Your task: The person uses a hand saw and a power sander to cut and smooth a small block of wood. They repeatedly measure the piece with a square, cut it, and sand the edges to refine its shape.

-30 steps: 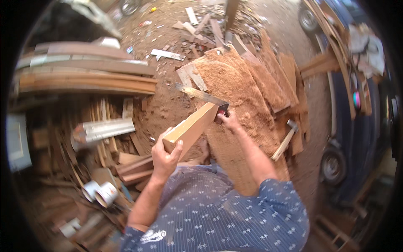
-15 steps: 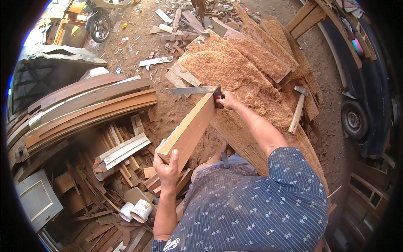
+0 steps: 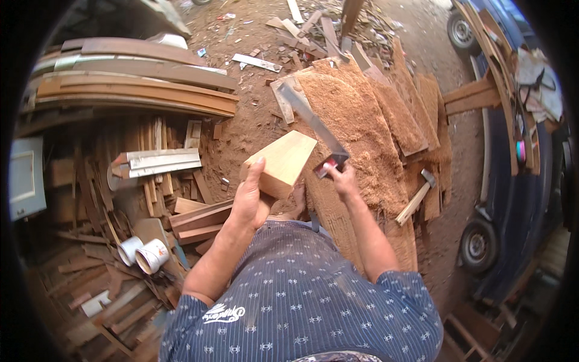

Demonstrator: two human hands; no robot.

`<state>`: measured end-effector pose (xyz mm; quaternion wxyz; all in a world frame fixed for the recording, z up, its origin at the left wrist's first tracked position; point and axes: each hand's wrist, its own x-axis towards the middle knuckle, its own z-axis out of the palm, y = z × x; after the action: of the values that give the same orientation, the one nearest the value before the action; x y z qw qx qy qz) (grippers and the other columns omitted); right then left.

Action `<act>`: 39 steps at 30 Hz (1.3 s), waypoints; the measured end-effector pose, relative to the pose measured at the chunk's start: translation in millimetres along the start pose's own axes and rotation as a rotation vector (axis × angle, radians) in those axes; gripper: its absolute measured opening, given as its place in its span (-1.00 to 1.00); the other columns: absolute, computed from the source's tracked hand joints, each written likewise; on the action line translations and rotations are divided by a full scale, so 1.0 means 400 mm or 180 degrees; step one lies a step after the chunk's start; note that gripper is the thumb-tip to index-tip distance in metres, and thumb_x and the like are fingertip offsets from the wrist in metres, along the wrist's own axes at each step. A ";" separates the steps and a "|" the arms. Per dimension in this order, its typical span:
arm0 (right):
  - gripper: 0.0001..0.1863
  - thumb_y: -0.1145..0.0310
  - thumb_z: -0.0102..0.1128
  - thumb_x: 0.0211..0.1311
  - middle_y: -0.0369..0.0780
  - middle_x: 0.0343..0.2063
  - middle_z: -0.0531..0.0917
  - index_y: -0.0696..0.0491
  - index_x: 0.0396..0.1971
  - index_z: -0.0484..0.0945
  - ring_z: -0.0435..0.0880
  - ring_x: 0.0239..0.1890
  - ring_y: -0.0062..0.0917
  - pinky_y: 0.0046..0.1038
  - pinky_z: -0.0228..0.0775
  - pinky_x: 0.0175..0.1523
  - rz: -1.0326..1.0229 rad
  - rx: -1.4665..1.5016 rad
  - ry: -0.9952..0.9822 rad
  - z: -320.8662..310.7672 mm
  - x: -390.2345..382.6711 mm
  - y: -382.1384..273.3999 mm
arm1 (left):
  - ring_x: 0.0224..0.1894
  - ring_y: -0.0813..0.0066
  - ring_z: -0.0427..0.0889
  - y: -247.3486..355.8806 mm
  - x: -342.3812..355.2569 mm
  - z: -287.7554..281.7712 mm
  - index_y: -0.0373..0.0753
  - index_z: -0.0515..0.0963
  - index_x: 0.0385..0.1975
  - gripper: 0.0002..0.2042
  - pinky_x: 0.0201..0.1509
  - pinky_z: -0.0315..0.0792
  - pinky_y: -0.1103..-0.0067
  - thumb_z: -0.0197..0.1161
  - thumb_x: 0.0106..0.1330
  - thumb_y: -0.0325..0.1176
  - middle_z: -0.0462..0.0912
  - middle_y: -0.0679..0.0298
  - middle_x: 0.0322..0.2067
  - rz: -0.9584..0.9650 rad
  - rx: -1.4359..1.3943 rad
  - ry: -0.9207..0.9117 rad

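My left hand (image 3: 250, 202) grips one end of a pale, smooth wooden board (image 3: 281, 158) held up in front of me, its far end swung close so it looks short. In my right hand (image 3: 345, 182) is a try square (image 3: 315, 122), its dark stock with a red patch between my fingers. The long metal blade points away to the upper left, over the sawdust. A gap shows between the square and the board. Off to the right, a hammer (image 3: 416, 198) with a wooden handle lies on the sawdust-strewn planks, touched by neither hand.
Sawdust (image 3: 347, 111) covers the planks ahead. Long stacked boards (image 3: 139, 87) and a heap of offcuts (image 3: 160, 175) fill the left, with white buckets (image 3: 151, 256) lying there. Scrap wood (image 3: 307, 39) is scattered at the far side. A dark vehicle (image 3: 503, 199) stands at right.
The try square has come off the board's far end, and my right hand has drawn it nearer and to the right. My left hand has raised and turned the board. The view has shifted.
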<state>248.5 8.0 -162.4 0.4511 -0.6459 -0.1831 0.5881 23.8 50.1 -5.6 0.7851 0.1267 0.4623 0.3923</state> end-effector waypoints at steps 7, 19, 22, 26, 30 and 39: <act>-0.67 0.46 0.32 0.29 -0.20 -0.12 0.71 0.20 0.03 0.57 0.67 -0.11 -0.53 -0.42 0.56 0.04 -0.0501 0.0079 -0.0808 0.029 -0.011 0.063 | 0.25 0.32 0.48 -0.017 0.024 0.027 -0.35 0.33 0.29 -0.37 0.34 0.37 0.36 0.28 0.42 0.00 0.50 0.13 0.20 0.0253 0.0132 -0.0069; -0.66 0.43 0.30 0.31 -0.19 -0.13 0.73 0.23 0.03 0.57 0.69 -0.12 -0.53 -0.43 0.57 -0.01 -0.0486 -0.0436 -0.1312 0.030 0.010 0.037 | 0.20 0.31 0.52 -0.043 0.011 0.001 -0.29 0.36 0.26 -0.40 0.30 0.41 0.32 0.33 0.39 -0.01 0.53 0.17 0.15 0.0341 0.0031 0.0060; -0.68 0.42 0.31 0.31 -0.20 -0.15 0.73 0.23 0.01 0.58 0.70 -0.14 -0.54 -0.44 0.57 -0.02 -0.0427 -0.0498 -0.1369 0.028 0.007 0.035 | 0.21 0.31 0.51 -0.049 0.011 -0.007 -0.29 0.36 0.27 -0.38 0.30 0.41 0.31 0.34 0.38 0.00 0.53 0.17 0.15 0.0337 0.0028 0.0055; -0.70 0.43 0.30 0.32 -0.21 -0.18 0.74 0.21 0.00 0.59 0.70 -0.17 -0.55 -0.44 0.57 -0.04 -0.0414 -0.0584 -0.1414 0.024 0.014 0.035 | 0.22 0.30 0.50 -0.050 0.012 -0.015 -0.30 0.35 0.27 -0.36 0.30 0.41 0.31 0.34 0.37 0.02 0.52 0.16 0.16 0.0345 0.0067 0.0023; -0.71 0.45 0.29 0.33 -0.22 -0.19 0.74 0.20 0.01 0.58 0.70 -0.19 -0.56 -0.45 0.58 -0.05 -0.0474 -0.0420 -0.1322 0.030 0.008 0.046 | 0.21 0.30 0.50 -0.052 0.012 -0.016 -0.31 0.34 0.27 -0.34 0.30 0.41 0.31 0.34 0.37 0.04 0.52 0.16 0.16 0.0347 0.0114 0.0023; -0.69 0.46 0.29 0.32 -0.21 -0.15 0.72 0.20 0.03 0.57 0.69 -0.14 -0.55 -0.44 0.57 -0.02 -0.0469 -0.0456 -0.1286 0.038 -0.013 0.016 | 0.11 0.34 0.55 -0.057 0.015 -0.032 -0.25 0.39 0.23 -0.34 0.15 0.51 0.31 0.38 0.31 0.09 0.55 0.18 0.05 0.0362 0.0264 0.0082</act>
<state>231.2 6.3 -162.9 0.4000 -0.5303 -0.3577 0.6564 26.1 37.5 -29.1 0.7495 0.1802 0.4803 0.4184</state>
